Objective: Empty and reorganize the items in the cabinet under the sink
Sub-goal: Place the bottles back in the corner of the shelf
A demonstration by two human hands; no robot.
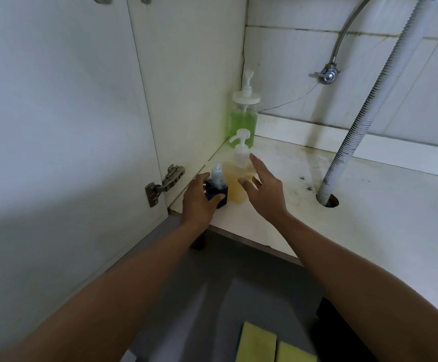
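Head view, looking down into the cabinet under the sink. Far left: open cabinet door (56,126), white, with a metal hinge (164,182) at its lower inner edge. Next, the left hand (199,199), reaching in over the front edge of the cabinet floor (369,218); thumb and fingers curl round a small dark blue bottle (219,190) with a pale pump top, which stands upright at the front left of the floor, close to the side wall. Just right of it and touching or nearly so, a clear bottle of yellow liquid (237,184) with a white pump, upright. Behind that, in the back left corner, a taller bottle of green liquid (244,121) with a white cap and pump, upright, apart from both hands. The three bottles form a line along the left wall, front to back. Right hand (265,189) sits beside the yellow bottle, fingers spread and mostly straight, gripping nothing; fingertips are close to the bottle's right side, contact cannot be judged. Cabinet floor is white and stained, darker marks toward the middle. Further right, a grey ribbed drain hose (364,121) runs down at a slant into a hole in the floor. Above it on the tiled back wall, a metal valve (327,74) with a braided hose (348,30) curving upward. Bottom of view, on the grey ground outside the cabinet: two yellow sponges (257,343), side by side, partly cut off.
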